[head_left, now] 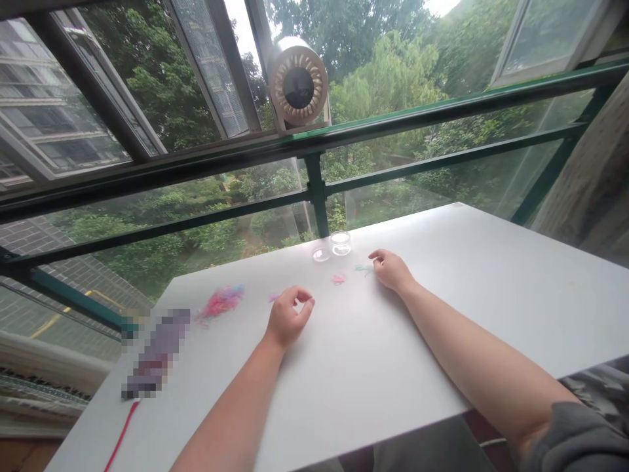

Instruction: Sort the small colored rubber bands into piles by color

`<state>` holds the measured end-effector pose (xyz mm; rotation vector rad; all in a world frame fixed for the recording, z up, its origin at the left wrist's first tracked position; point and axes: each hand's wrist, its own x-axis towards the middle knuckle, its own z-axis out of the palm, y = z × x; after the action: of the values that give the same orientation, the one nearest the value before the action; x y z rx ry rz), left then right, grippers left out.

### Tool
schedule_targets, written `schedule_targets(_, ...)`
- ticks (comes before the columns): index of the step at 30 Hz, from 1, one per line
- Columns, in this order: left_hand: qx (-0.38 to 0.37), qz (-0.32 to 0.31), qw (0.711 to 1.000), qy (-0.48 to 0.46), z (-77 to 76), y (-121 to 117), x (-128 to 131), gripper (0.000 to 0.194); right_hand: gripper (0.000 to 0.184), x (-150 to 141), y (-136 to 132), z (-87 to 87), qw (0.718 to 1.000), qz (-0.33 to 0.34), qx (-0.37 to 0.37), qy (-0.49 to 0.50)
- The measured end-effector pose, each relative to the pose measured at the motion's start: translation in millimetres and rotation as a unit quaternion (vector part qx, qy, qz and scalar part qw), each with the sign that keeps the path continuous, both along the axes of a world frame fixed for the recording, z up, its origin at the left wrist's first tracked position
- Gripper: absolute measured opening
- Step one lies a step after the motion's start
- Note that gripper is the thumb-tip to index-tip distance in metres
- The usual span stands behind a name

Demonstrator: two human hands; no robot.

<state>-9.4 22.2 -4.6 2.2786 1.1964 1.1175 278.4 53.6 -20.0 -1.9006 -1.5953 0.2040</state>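
Observation:
My left hand (289, 316) is raised a little over the middle of the white table, thumb and forefinger pinched together. Anything between those fingertips is too small to make out. Farther right, my right hand (392, 269) rests with curled fingers beside a small pale green cluster (362, 267); what its fingers hold, if anything, cannot be seen. Between the hands lies a little pink cluster (339, 279). A purple cluster (274, 297) is partly behind my left hand. The larger mixed pile (223, 303) of tiny pink, red and blue pieces, perhaps bands or threads, sits to the left.
A clear round container (341, 243) and a clear shallow disc (321, 255), perhaps its lid, stand at the table's (515, 295) back edge. A blurred-out dark object (156, 354) with a red cord (120, 436) lies at the left edge. Behind is a green railing (318, 190).

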Motion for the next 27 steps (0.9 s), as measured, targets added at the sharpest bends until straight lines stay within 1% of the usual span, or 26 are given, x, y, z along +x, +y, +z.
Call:
schedule_targets(4, 0.000, 0.000, 1.000, 0.002, 0.0, 0.2, -0.2, 0.008, 0.039, 1.0, -0.9, 0.2, 0.998, 0.053, -0.008, -0.023)
schedule_targets(6, -0.001, 0.001, 1.000, 0.003, -0.2, 0.3, -0.2, 0.009, 0.040, -1.1, -0.4, -0.2, 0.997, 0.064, -0.010, -0.039)
schedule_targets(11, -0.001, -0.001, 1.000, 0.005, -1.7, 0.8, 1.0, 0.008, 0.035, -11.2, 6.0, -1.6, 0.996, 0.056, -0.010, -0.070)
schedule_targets(17, -0.002, -0.006, 1.000, 0.003, -1.4, 1.1, 1.4, 0.008, 0.021, -14.6, 12.6, -2.8, 0.994, 0.043, -0.014, -0.097)
schedule_targets(27, -0.013, -0.012, 1.000, -0.002, -4.2, 0.1, 4.3, 0.007, 0.022, -11.2, 8.8, -4.5, 0.994, 0.021, 0.005, -0.107)
